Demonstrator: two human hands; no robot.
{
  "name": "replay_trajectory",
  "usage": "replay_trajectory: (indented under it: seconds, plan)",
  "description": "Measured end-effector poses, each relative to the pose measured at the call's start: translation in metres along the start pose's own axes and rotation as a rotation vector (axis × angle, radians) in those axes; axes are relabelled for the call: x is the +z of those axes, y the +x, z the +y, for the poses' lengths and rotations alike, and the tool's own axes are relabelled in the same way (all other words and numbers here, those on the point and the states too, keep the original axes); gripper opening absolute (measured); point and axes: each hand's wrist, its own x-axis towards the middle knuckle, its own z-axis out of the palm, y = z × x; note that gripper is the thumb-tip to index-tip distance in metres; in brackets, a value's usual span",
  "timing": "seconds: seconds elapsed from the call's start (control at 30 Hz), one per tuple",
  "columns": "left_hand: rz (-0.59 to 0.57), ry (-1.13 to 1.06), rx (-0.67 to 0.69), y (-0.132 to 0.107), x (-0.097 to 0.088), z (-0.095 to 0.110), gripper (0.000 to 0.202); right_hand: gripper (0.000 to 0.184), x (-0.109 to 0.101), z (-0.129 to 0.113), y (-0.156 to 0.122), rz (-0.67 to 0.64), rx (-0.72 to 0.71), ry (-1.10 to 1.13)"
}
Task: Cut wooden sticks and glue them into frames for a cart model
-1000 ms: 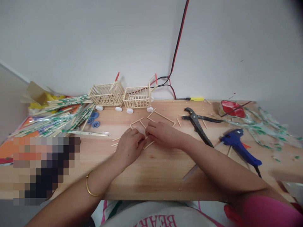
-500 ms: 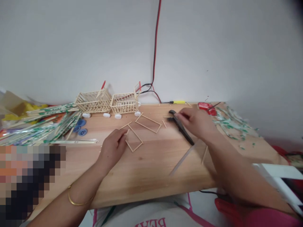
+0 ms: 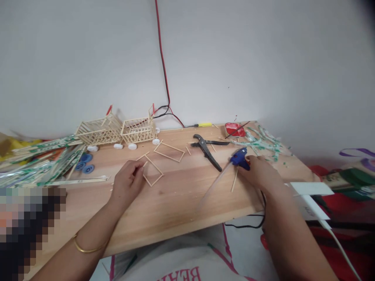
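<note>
My left hand [image 3: 128, 180] is closed in a pinch on a short wooden stick [image 3: 145, 164], whose end shows at the fingertips. Right beside it lies a small open frame of thin sticks [image 3: 157, 180]. A second, rectangular stick frame [image 3: 169, 151] rests just behind. On the right, my right hand [image 3: 258, 171] has its fingers around the handle of a blue glue gun [image 3: 240, 157], with a long clear glue stick [image 3: 213, 186] trailing from its back. Black cutting pliers [image 3: 208, 153] lie spread on the wood, left of the glue gun.
Two wheeled carts built of sticks [image 3: 99, 130] stand by the wall. Wrapped chopsticks [image 3: 55, 158] and blue bottle caps [image 3: 88, 168] lie at left. A red container [image 3: 235, 129] and torn wrappers [image 3: 266, 141] occupy the back right. A white power strip [image 3: 312, 188] sits at the table's right side.
My right hand has left the black pliers, which now lie spread on the table, and has taken hold of the blue glue gun. The view has turned right. My left hand keeps its pinch.
</note>
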Motion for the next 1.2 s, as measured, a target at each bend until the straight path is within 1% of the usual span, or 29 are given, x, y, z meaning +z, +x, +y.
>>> replay_trajectory:
  seconds: [0.1,0.2,0.33,0.47,0.53,0.6,0.73,0.77,0.8,0.87,0.9,0.97,1.03,1.1,1.17,1.2]
  plan:
    - [-0.001,-0.010,0.030,-0.002,0.000,0.000,0.016,0.039,0.006,-0.003,0.005,0.004,0.010,0.014]
    - [-0.006,-0.011,0.033,-0.003,0.000,0.000,0.017,0.032,0.005,-0.004,0.008,0.004,-0.050,0.016]
    - [-0.011,-0.008,0.011,-0.003,-0.001,0.001,0.014,0.032,-0.005,-0.001,0.005,0.074,-0.100,0.067]
    - [0.013,-0.022,-0.019,-0.001,-0.002,0.003,0.012,0.029,-0.022,0.006,0.002,0.057,-0.105,0.261]
    - [0.040,-0.030,-0.044,0.000,-0.004,0.002,0.013,0.029,-0.028,0.006,0.002,0.034,-0.073,0.422]
    - [0.075,-0.030,-0.070,0.001,-0.007,0.000,0.015,0.028,-0.031,0.004,0.003,-0.040,-0.047,0.675]
    - [0.144,-0.033,-0.110,0.000,-0.012,-0.006,0.016,0.025,-0.030,-0.007,0.003,-0.312,-0.053,1.405]
    - [0.156,-0.039,-0.121,0.000,-0.013,-0.007,0.016,0.025,-0.029,-0.009,0.001,-0.366,-0.063,1.550]
    - [0.165,-0.052,-0.136,0.000,-0.014,-0.008,0.016,0.024,-0.028,-0.011,0.000,-0.413,-0.069,1.655]
    - [0.162,-0.113,-0.170,0.001,-0.015,-0.006,0.017,0.023,-0.029,-0.013,-0.006,-0.476,-0.064,1.750]
    - [0.140,-0.176,-0.186,0.003,-0.015,-0.002,0.017,0.023,-0.030,-0.014,-0.009,-0.496,-0.063,1.756]
    - [0.043,-0.360,-0.199,0.011,-0.014,0.014,0.018,0.023,-0.034,-0.016,-0.017,-0.517,-0.082,1.734]
    - [-0.126,-0.578,-0.156,0.024,-0.008,0.038,0.019,0.023,-0.039,-0.019,-0.023,-0.502,-0.097,1.730]
    - [-0.233,-0.745,-0.113,0.039,0.003,0.067,0.018,0.024,-0.043,-0.022,-0.028,-0.477,-0.093,1.745]
    - [-0.394,-0.852,-0.088,0.056,0.020,0.094,0.016,0.025,-0.046,-0.026,-0.032,-0.475,-0.103,1.740]
    - [-0.442,-0.891,-0.083,0.064,0.030,0.104,0.015,0.026,-0.047,-0.027,-0.034,-0.480,-0.115,1.731]
